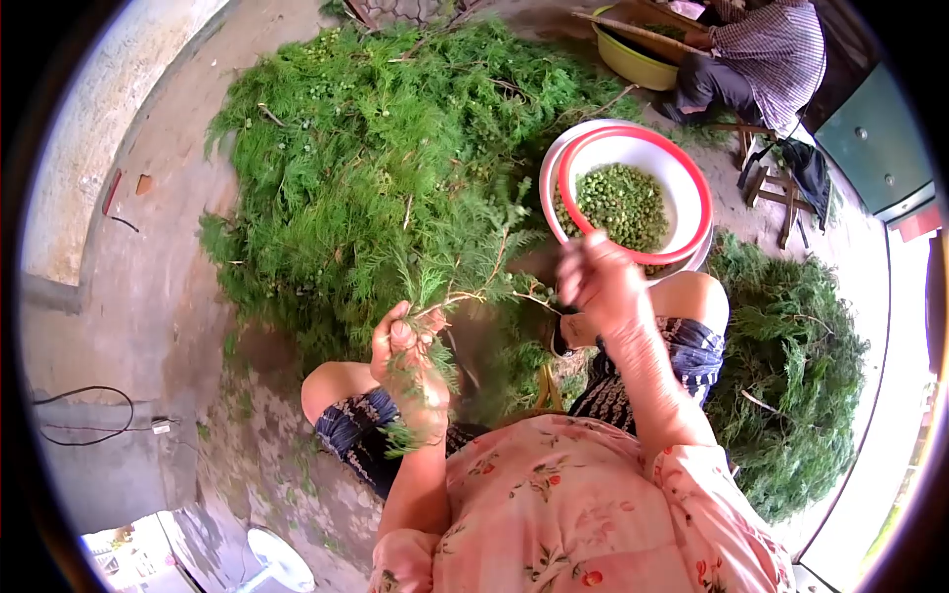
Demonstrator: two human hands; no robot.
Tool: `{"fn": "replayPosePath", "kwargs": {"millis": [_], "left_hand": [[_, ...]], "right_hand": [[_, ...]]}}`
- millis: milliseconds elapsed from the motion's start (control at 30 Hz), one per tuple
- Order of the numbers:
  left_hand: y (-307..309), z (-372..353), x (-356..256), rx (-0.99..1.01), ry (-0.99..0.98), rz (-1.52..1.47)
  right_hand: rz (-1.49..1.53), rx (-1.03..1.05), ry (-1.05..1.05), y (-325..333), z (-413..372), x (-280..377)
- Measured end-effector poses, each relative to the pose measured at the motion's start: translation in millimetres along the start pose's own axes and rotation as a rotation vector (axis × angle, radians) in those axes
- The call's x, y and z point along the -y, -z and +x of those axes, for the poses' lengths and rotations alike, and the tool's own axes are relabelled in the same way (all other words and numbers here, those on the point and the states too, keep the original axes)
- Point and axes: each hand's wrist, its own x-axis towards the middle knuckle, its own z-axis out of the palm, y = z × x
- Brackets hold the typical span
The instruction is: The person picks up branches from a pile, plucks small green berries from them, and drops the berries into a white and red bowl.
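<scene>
My left hand [400,346] has a closed grip on the base of a leafy sprig [474,294] above my knees, and my right hand [598,287] pinches its far end beside the bowl [682,168]. The stem lies nearly level between my hands, tip toward the bowl. I'd hold it taut and pluck close over the rim.

Two foliage heaps [376,148] [791,376], two stacked bowls [692,178], one sprig [465,295], one basin [633,65].

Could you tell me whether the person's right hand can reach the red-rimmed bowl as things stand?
Probably yes: the right hand is close by the near rim of the red-rimmed bowl, with nothing between them, and the bowl is open on top.
</scene>
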Motion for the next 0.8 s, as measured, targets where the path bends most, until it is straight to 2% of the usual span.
{"fn": "replayPosePath", "kwargs": {"millis": [67,100,167,233,267,333,367,433,500,533,600,700,733,767,800], "left_hand": [[-6.0,-6.7,1.5,0.062,-0.076,0.065],[-5.5,-7.9,6.1,0.132,-0.163,0.058],[-3.8,-18.5,1.4,0.204,-0.175,0.359],[-3.0,-25.2,1.6,0.296,-0.359,0.605],[-4.9,-29.9,-2.1,0.329,-0.404,0.699],[-6.5,-35.2,0.3,0.38,-0.484,0.811],[-9.7,-41.3,-1.6,0.388,-0.426,0.837],[-6.3,-42.7,7.1,0.464,-0.596,1.059],[-7.1,-43.6,14.8,0.49,-0.631,1.069],[-7.8,-43.3,15.8,0.519,-0.691,1.129],[-9.0,-44.5,17.2,0.54,-0.797,1.257],[-12.7,-46.4,9.7,0.643,-0.687,1.208],[-12.0,-45.1,11.6,0.642,-0.679,1.109],[-8.8,-44.7,14.2,0.581,-0.59,1.02],[-3.9,-45.3,17.3,0.521,-0.501,0.931]], "right_hand": [[-0.607,0.102,-0.206,-17.9,-17.2,-23.6],[-0.603,0.145,-0.255,-12.2,-15.2,-45.9],[-0.486,0.196,-0.257,-25.0,-20.0,-65.5],[-0.338,0.273,-0.237,-31.4,-18.9,-73.9],[-0.255,0.23,-0.296,-35.1,-21.6,-72.2],[-0.26,0.194,-0.295,-36.6,-22.8,-70.3],[-0.267,0.177,-0.297,-37.1,-23.6,-69.8],[-0.33,0.173,-0.232,-37.1,-25.5,-71.9],[-0.379,0.162,-0.184,-31.0,-23.4,-79.5],[-0.347,0.07,-0.22,-36.7,-26.5,-74.8],[-0.516,0.058,-0.066,0.1,-11.6,-102.4],[-0.561,0.047,-0.05,14.2,-5.5,-103.5],[-0.459,-0.011,-0.166,-2.7,-12.5,-84.8],[-0.355,-0.067,-0.282,-16.7,-20.6,-69.2],[-0.604,-0.01,-0.158,-21.9,-27.8,-58.8]]}}
